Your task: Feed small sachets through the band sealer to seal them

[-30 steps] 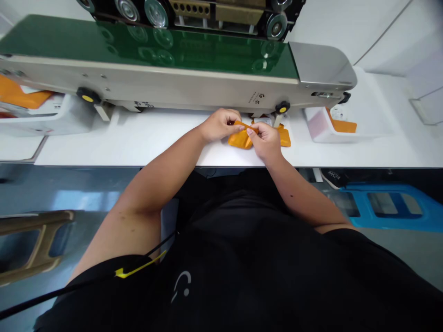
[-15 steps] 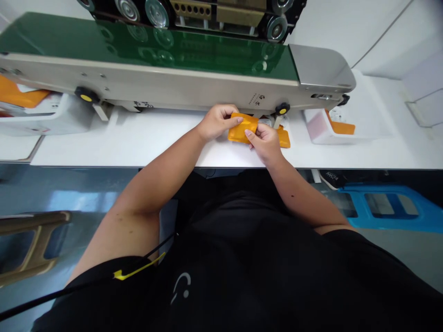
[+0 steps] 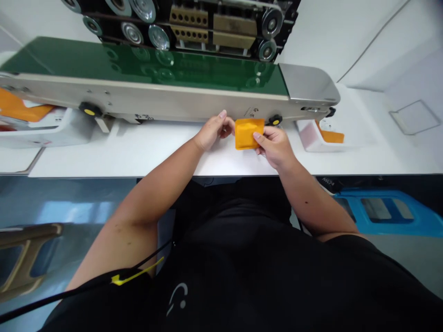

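Observation:
A small flat orange pouch (image 3: pixel 245 134) is upright above the white tabletop, in front of the conveyor's side. My right hand (image 3: pixel 277 145) grips its right edge, thumb across the front and fingers behind. My left hand (image 3: pixel 215 131) is just left of the pouch, its thumb raised apart from loosely bent fingers, and it holds nothing. Its fingertips come close to the pouch's left edge; whether they touch it I cannot tell.
A conveyor with a green belt (image 3: pixel 194 76) runs along the back under a machine with metal wheels (image 3: pixel 159 37). White bins with orange pouches stand at the left (image 3: pixel 74 129) and right (image 3: pixel 311 138). A blue stool (image 3: pixel 384 219) is below the table.
My left hand has let go of the orange pouch and moved slightly left of it. The right hand keeps hold, and the pouch now faces me more fully. The view has tilted up slightly.

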